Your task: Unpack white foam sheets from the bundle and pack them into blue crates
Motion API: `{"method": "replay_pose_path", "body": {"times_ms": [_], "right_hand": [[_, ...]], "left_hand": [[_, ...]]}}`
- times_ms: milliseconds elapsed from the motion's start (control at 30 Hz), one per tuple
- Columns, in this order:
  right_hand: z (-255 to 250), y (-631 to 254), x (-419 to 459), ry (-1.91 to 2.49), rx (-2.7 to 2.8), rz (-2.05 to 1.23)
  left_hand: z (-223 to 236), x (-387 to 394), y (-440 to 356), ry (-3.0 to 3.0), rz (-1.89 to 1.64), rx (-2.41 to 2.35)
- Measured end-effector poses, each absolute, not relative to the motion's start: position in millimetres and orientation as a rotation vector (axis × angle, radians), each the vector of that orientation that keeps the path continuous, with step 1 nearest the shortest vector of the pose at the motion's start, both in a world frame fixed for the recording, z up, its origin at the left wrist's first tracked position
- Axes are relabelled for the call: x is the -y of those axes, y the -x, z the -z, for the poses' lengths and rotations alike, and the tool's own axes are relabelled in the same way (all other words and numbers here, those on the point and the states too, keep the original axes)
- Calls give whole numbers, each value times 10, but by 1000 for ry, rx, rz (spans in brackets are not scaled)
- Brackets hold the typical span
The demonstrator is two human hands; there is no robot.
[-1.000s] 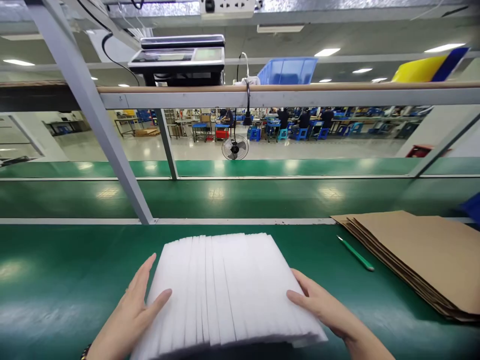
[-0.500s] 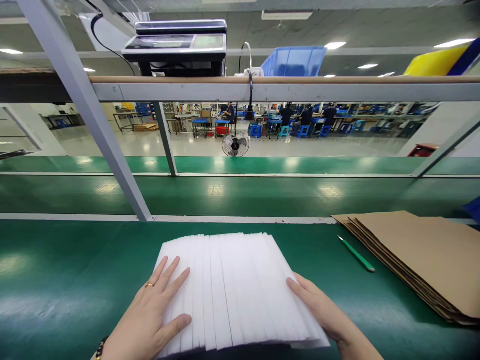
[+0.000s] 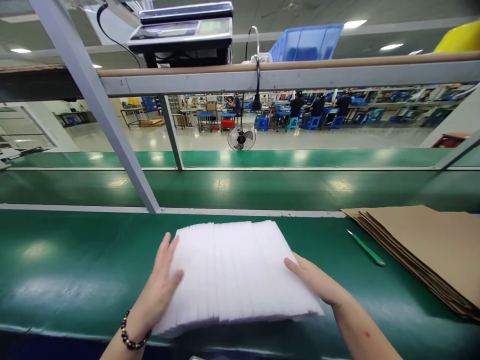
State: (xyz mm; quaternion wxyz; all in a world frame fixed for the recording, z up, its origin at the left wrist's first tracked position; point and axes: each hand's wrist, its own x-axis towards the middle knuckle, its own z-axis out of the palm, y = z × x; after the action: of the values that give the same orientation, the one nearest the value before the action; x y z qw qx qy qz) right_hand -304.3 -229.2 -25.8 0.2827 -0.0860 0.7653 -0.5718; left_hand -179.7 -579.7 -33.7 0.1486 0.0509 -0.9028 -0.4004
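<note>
A fanned stack of white foam sheets (image 3: 240,272) lies on the green tabletop in front of me, its sheets overlapping like shingles. My left hand (image 3: 163,280) stands along the stack's left edge, fingers stretched and thumb apart, with a beaded bracelet on the wrist. My right hand (image 3: 313,277) holds the right edge, thumb on top; its other fingers are mostly hidden at the side and beneath. To the right lies a thin green pen-like tool (image 3: 365,248) with a pale pointed tip.
Flat brown cardboard sheets (image 3: 431,250) are piled at the right. A grey slanted post (image 3: 97,110) rises at the left. On the overhead shelf stand a scale (image 3: 183,35) and a blue bin (image 3: 305,44). A small fan (image 3: 241,137) hangs beyond; people sit farther back.
My left hand has gone from lying flat on the sheets to their left edge, and the fanned sheets look closer together. My right hand stays on the right edge. The view has shifted slightly.
</note>
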Motion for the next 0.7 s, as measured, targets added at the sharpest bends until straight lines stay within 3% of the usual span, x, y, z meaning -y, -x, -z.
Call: {"method": "replay_pose_path", "body": {"times_ms": [167,267,367,500,600,700], "right_hand": [[417,3109,2218,57,-1896,1659],[420,3144,2221,80,-1868,1678],[296,3154,2261,123,-2190,1542],[65,3079,2472,416,-2795,1016],[-15,2984,2725,697,-2829,610],[-11,2926,2902,746,-2761,434]], "left_hand": [[553,6079,1802,-532,1970,2215],[574,6091,1823,-412,2066,2377],[506,6068,1868,-451,1855,2503],[363,6051,1937,-420,1378,2682],[260,5964,1971,-222,1101,2862],[187,5824,1991,-230,958,3003]]}}
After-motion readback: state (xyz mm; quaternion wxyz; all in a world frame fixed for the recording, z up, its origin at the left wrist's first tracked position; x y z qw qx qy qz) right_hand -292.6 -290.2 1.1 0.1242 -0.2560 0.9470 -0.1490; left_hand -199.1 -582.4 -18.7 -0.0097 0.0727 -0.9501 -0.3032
